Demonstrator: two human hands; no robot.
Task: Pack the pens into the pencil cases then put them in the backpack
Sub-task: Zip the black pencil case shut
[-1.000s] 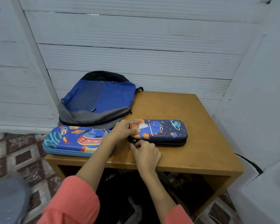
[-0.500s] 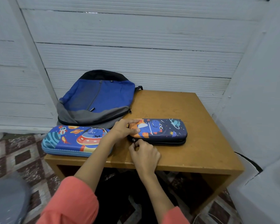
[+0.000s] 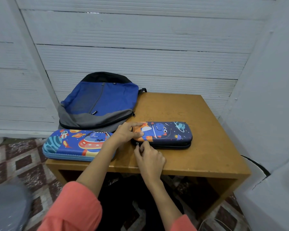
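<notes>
Blue case [image 3: 77, 144], dark case [image 3: 170, 132], one backpack [image 3: 100, 100] — contents hidden. Flat left hand [image 3: 127, 133] presses the dark case; right hand [image 3: 150, 159] pinches its zipper pull [image 3: 137, 144].

A small brown wooden table [image 3: 182, 105] lies under the right hand [image 3: 149, 158]. Beyond both hands stands a white ribbed panel wall [image 3: 140, 47]. Below and left of the left hand [image 3: 126, 133], red-brown and white patterned floor tiles [image 3: 23, 165] show.
</notes>
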